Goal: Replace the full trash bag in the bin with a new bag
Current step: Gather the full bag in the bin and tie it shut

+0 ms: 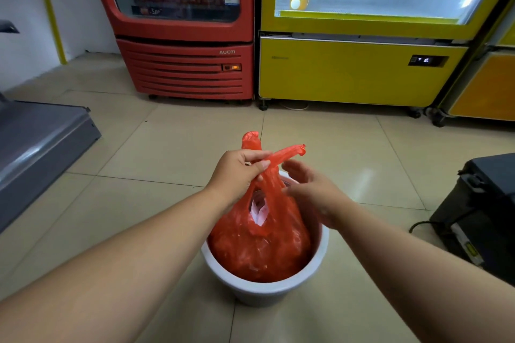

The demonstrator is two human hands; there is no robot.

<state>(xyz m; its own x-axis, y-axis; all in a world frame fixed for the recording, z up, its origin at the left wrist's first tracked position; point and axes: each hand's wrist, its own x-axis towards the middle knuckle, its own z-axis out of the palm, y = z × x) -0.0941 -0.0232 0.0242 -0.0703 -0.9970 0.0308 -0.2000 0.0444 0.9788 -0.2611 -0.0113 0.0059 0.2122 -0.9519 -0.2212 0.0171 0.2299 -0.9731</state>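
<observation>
A full red plastic trash bag (259, 248) sits inside a white round bin (264, 288) on the tiled floor. Its two handle strips are gathered and crossed above the bin, and white paper shows through the gap between them. My left hand (239, 172) pinches both handles where they cross, with the strip ends sticking up past the fingers. My right hand (309, 189) hovers just right of the handles with fingers spread, holding nothing; I cannot tell whether it touches the bag.
A red drinks cooler (184, 64) and a yellow display fridge (356, 69) stand side by side against the back. A grey metal shelf base (41, 145) juts in from the left. A black case (482, 211) with a cable stands at the right.
</observation>
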